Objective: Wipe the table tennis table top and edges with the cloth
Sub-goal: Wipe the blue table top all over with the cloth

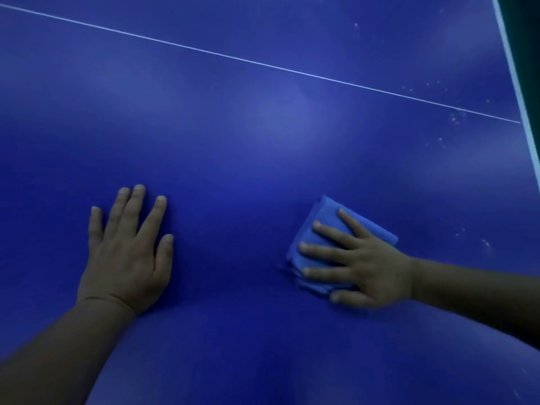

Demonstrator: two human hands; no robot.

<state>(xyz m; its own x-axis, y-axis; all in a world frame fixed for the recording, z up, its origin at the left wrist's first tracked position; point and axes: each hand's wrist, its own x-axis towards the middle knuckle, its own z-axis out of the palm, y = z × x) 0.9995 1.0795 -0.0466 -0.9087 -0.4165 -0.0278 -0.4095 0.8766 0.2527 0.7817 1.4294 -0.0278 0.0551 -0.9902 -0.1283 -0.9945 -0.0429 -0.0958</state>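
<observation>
From the head view, the right hand (362, 264) lies flat with straight, spread fingers on a folded blue cloth (318, 226), pressing it onto the blue worktop (263, 141). Its grip is wide, not curled around the cloth. The left hand (128, 252) rests flat and wide on the bare worktop, well apart from the cloth, holding nothing. It looks like the top is being wiped. White specks (457, 116) sit near the white edge (514, 68), so the cloth should probably slide that way next
</observation>
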